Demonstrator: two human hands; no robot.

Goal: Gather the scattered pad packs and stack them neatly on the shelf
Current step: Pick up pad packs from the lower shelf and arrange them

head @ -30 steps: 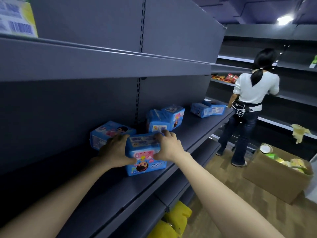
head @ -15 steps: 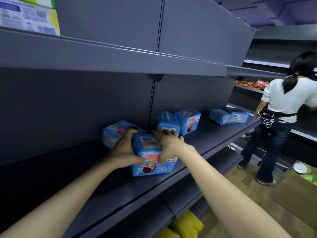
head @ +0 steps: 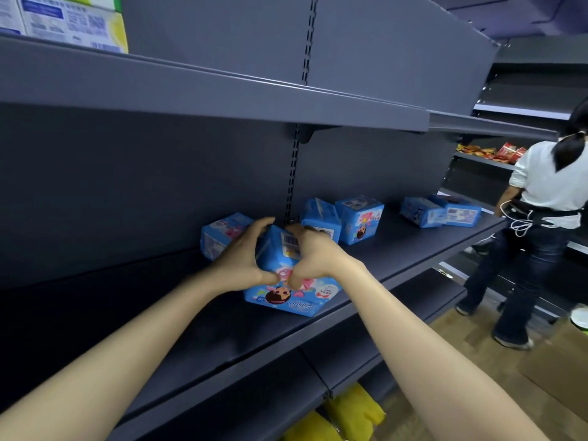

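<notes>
Blue plastic pad pack [head: 292, 297] with cartoon print sits near the front edge of the dark grey metal shelf [head: 397, 259], just left of the slotted upright in the back panel. The left hand [head: 241, 259] grips its left side and the right hand [head: 313, 253] its right side. The fingers of both curl over the top by the barcode label, and the thumbs meet on the printed front face.

Same shelf, other packs:
- Rear pack [head: 219, 232]: at the back edge, directly behind the left hand and partly hidden by it.
- Near upright pack [head: 319, 222] and far upright pack [head: 361, 222]: side by side toward the back edge, right of the held one. The near one is partly covered by the right hand.
- Inner end pack [head: 420, 213] and outer end pack [head: 461, 213]: together at the shelf's right end, well apart from the others.

Count: six pad packs, all on this shelf.

Around:
- The upper grey shelf [head: 222, 90] overhangs the work area, with white-and-green printed cartons [head: 70, 20] at its left end.
- Two yellow soft packs [head: 356, 409] lie low down beneath the shelves.
- A second person [head: 547, 186] in a white top and dark jeans stands with back turned by the shelf's right end.
- Red snack packets [head: 509, 152] lie on a far shelf beyond.
- A brown cardboard box [head: 560, 377], blurred, sits on the wooden floor at the right.
</notes>
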